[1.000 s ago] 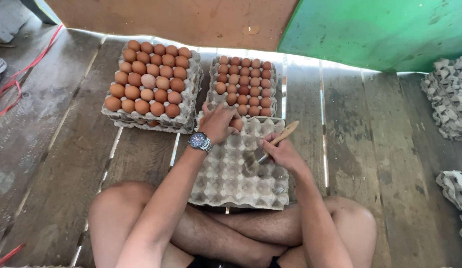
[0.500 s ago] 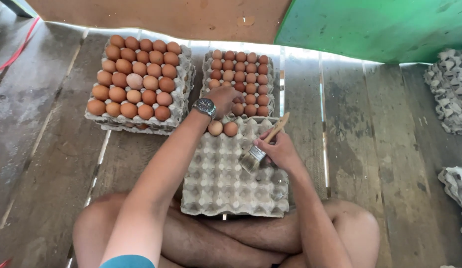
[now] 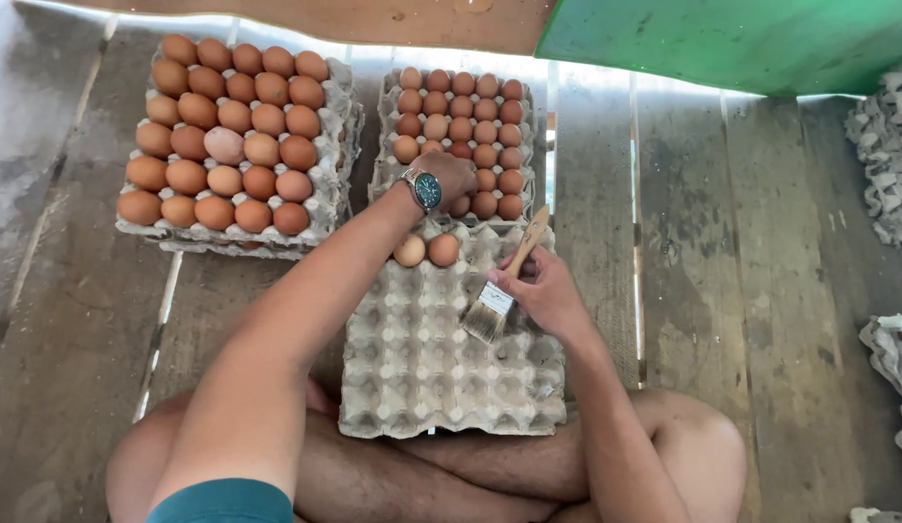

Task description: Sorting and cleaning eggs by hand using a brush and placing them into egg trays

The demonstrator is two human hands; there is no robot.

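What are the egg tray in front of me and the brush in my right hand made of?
The egg tray looks like grey moulded paper pulp, matte and rough. The brush in the right hand seems to have a pale bare wood handle, a shiny metal band and light bristles.

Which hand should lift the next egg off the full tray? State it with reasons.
Probably the left hand: it already rests on the eggs of the middle full tray, fingers down on them. The right hand is occupied gripping the paintbrush over the near tray, which holds two eggs.
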